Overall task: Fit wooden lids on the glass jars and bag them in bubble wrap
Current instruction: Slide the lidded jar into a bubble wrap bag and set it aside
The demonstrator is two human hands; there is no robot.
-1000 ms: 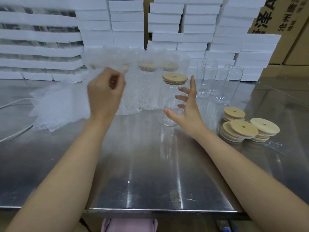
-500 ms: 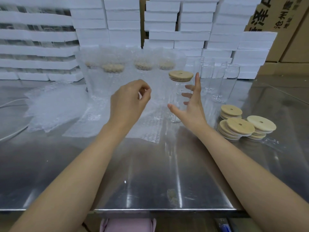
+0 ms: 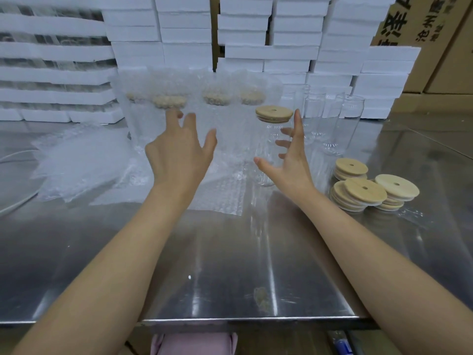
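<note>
A clear glass jar (image 3: 267,149) with a round wooden lid (image 3: 274,114) on top stands upright at the table's middle. My right hand (image 3: 289,160) is open beside it, straight fingers along its right side and the thumb low in front; whether it touches the glass I cannot tell. My left hand (image 3: 181,152) hovers with fingers spread, holding nothing, over a flat bubble wrap bag (image 3: 217,198) lying just left of the jar. Several lidded jars wrapped in bubble wrap (image 3: 169,106) stand in a row behind.
Loose bubble wrap bags (image 3: 82,160) are heaped at the left. Bare glass jars (image 3: 343,124) stand at the back right, with stacks of wooden lids (image 3: 363,192) in front of them. White foam boxes (image 3: 294,52) wall the back. The steel table (image 3: 204,265) reaches towards me.
My left hand drew a bubble wrap bag from the left pile to the table's middle, let it go and spread its fingers. My right hand stayed open beside the lidded jar.
</note>
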